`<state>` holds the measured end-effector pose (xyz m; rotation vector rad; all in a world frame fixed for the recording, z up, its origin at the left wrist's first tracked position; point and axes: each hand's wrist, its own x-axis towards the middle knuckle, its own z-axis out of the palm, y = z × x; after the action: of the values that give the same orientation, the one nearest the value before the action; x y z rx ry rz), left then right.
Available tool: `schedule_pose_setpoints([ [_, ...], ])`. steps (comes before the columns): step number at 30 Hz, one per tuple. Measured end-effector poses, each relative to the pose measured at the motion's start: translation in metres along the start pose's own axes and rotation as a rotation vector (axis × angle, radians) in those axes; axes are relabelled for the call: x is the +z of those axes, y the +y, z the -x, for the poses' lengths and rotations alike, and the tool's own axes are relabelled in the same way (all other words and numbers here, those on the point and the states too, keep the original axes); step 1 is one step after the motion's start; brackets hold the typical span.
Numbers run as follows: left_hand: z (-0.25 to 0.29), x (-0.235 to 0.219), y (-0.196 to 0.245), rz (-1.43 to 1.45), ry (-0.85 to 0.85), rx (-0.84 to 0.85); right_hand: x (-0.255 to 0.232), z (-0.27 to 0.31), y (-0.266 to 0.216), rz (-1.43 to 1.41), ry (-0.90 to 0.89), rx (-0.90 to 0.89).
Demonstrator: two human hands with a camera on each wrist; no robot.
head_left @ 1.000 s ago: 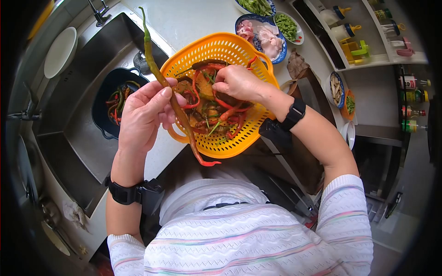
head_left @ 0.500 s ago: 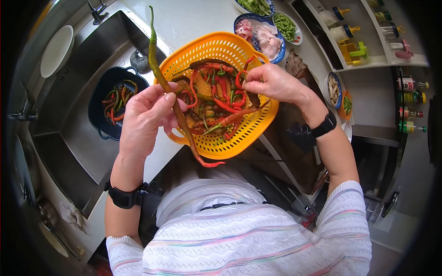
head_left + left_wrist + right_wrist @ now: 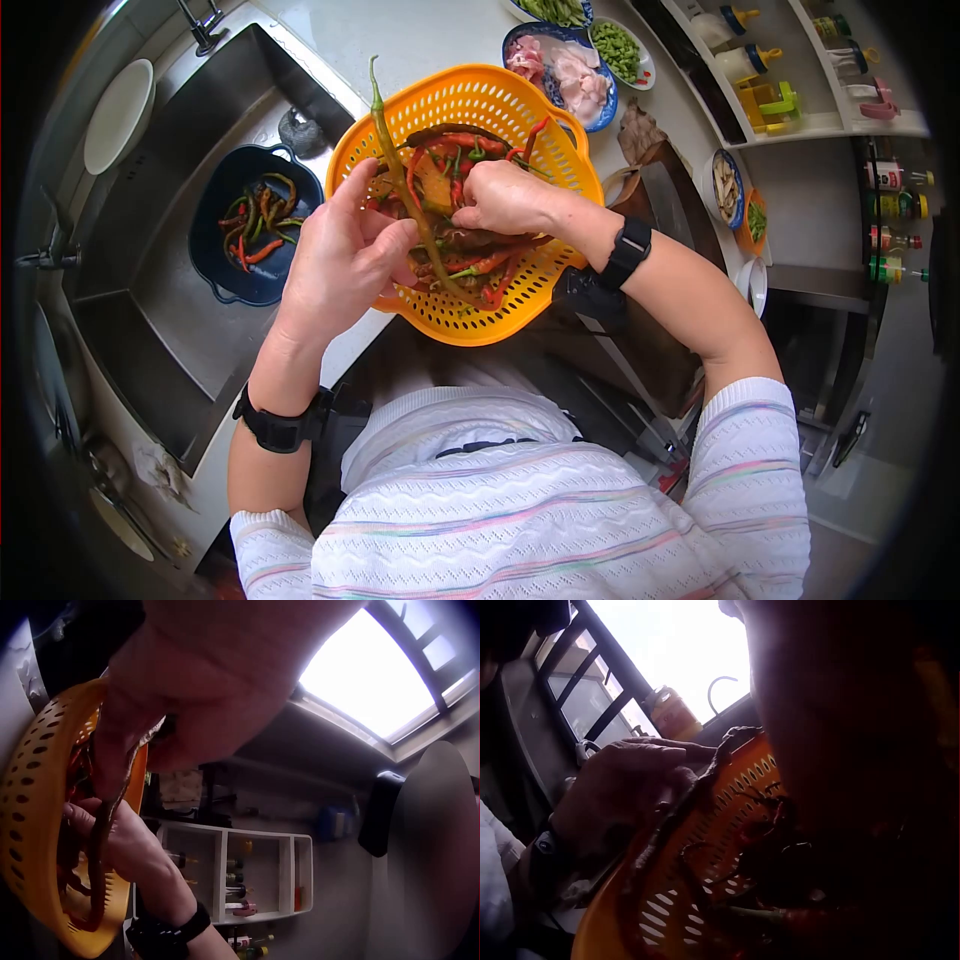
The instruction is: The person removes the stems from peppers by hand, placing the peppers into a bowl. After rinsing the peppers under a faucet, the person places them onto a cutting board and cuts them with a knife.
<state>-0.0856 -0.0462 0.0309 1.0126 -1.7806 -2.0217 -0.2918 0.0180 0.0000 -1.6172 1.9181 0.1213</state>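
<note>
Over the near-left part of the yellow basket [image 3: 352,150], the left hand [image 3: 335,262] has its thumb and forefinger spread apart. Just beyond its fingertips a long green-brown chili [image 3: 396,172] slants across the basket, its stem end above the heap and its lower end among the red chilies [image 3: 490,262]. In the left wrist view that chili [image 3: 97,862] hangs past the fingers. The right hand [image 3: 515,198] reaches into the heap from the right with bent fingers; its fingertips are partly hidden, and whether they pinch a chili cannot be seen.
A dark blue basket [image 3: 212,225] with several chilies stands in the sink [image 3: 180,325] at left. Behind the yellow basket are plates of meat [image 3: 580,82] and chopped greens [image 3: 618,50]. A white plate [image 3: 120,118] leans at the far left; a shelf [image 3: 800,128] holds bottles at right.
The long chili has shifted right and down over the basket as the left hand's pinch opened. The right hand moved from the basket's right side back to its middle.
</note>
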Motion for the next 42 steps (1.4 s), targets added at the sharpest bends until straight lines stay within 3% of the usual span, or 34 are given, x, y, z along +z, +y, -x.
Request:
schedule_pose_setpoints([
  [4,0.004,-0.001,0.003,0.01,0.02,0.047,-0.023,0.019,-0.005,-0.236,-0.016,0.074],
  [6,0.005,0.0,0.002,0.051,-0.058,0.073,-0.034,0.038,-0.015,-0.467,0.202,0.004],
  [7,0.006,0.006,0.001,0.107,-0.047,0.08,-0.031,0.044,-0.02,-0.46,0.206,-0.003],
  [9,0.0,0.017,-0.012,0.071,-0.069,0.228,-0.022,0.053,-0.03,-0.665,0.467,-0.094],
  [10,0.001,0.024,-0.005,0.118,-0.053,0.234,-0.018,0.055,-0.035,-0.699,0.466,-0.116],
  [11,-0.004,0.038,-0.014,0.302,0.02,0.34,-0.016,0.056,-0.04,-0.735,0.48,-0.16],
  [14,-0.014,0.041,-0.019,0.387,0.043,0.376,-0.03,0.06,-0.048,-0.787,0.467,-0.221],
  [16,-0.016,0.029,-0.008,0.508,-0.108,0.173,-0.043,0.063,-0.041,-1.063,0.39,-0.198],
  [17,-0.018,0.029,-0.007,0.508,-0.109,0.175,-0.05,0.068,-0.038,-1.061,0.391,-0.199],
  [19,-0.021,0.031,-0.005,0.831,-0.188,0.102,-0.064,0.076,-0.032,-0.993,0.374,-0.143],
  [20,-0.021,0.034,-0.003,0.872,-0.173,0.069,-0.065,0.075,-0.028,-0.792,0.438,-0.21],
  [21,-0.022,0.035,-0.002,0.874,-0.172,0.072,-0.068,0.079,-0.028,-0.789,0.438,-0.212],
  [23,-0.023,0.037,-0.001,0.976,-0.154,0.052,-0.077,0.087,-0.029,-0.492,0.254,-0.138],
  [24,-0.023,0.036,-0.001,0.976,-0.153,0.055,-0.077,0.088,-0.029,-0.49,0.255,-0.139],
  [26,-0.023,0.032,-0.004,0.952,-0.161,0.038,-0.077,0.089,-0.029,-0.47,0.589,-0.324],
  [27,-0.021,0.03,-0.004,0.951,-0.161,0.038,-0.081,0.089,-0.031,-0.471,0.59,-0.324],
  [29,-0.014,0.03,-0.002,0.895,-0.278,-0.027,-0.093,0.089,-0.039,-0.028,0.71,-0.428],
  [31,-0.003,0.03,0.005,0.836,-0.278,-0.055,-0.093,0.087,-0.035,0.134,0.712,-0.406],
  [33,0.003,0.026,0.003,0.833,-0.338,-0.088,-0.091,0.088,-0.032,0.436,0.479,-0.357],
  [40,0.021,0.022,-0.005,0.733,-0.298,-0.129,-0.072,0.096,-0.036,0.475,0.292,-0.355],
  [42,0.025,0.023,-0.005,0.707,-0.282,-0.114,-0.065,0.095,-0.035,0.393,0.343,-0.351],
])
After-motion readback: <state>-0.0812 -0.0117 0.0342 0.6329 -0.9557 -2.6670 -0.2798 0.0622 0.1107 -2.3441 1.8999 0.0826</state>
